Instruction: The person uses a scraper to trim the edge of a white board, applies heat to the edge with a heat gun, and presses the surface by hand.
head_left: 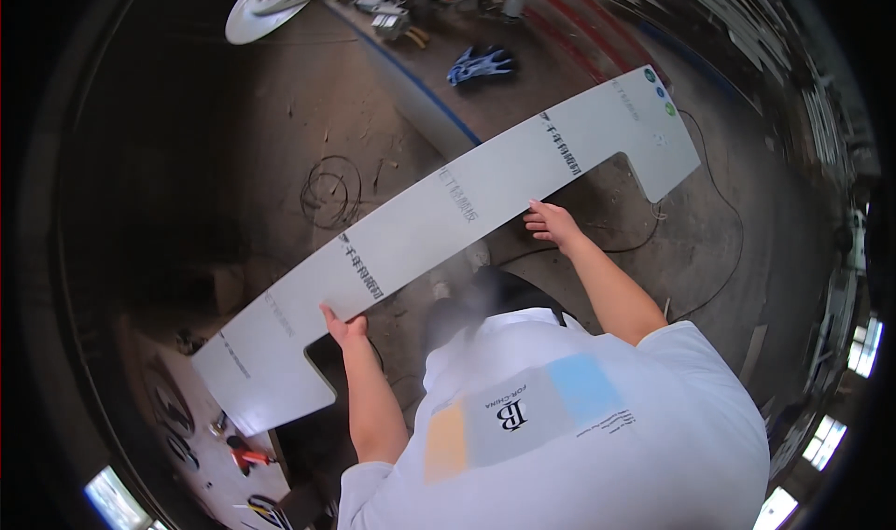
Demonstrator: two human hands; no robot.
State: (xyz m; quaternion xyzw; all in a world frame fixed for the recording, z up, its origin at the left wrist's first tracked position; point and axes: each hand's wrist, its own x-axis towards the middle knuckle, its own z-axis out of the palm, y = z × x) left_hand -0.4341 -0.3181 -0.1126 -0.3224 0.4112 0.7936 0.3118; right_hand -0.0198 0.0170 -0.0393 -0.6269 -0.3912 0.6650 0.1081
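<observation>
A long white printed board (411,227), notched near both ends along its near edge, stretches across the view from lower left to upper right. My left hand (345,326) grips that near edge beside the left notch, its thumb lying on top and its other fingers hidden beneath. Farther right, my right hand (553,223) holds the same edge near the middle, with its thumb at the rim and part of the fingers under the board. The board's left end reaches over a pale work surface; its far right part overlaps the brown table's edge.
On the brown table (411,82) lie a blue-and-black glove (481,65) and several metal tools (390,21). A white round dish (271,6) sits at its far left corner. Coiled cable (330,192) lies on the floor. A red-handled tool (250,457) rests on the pale surface (210,479).
</observation>
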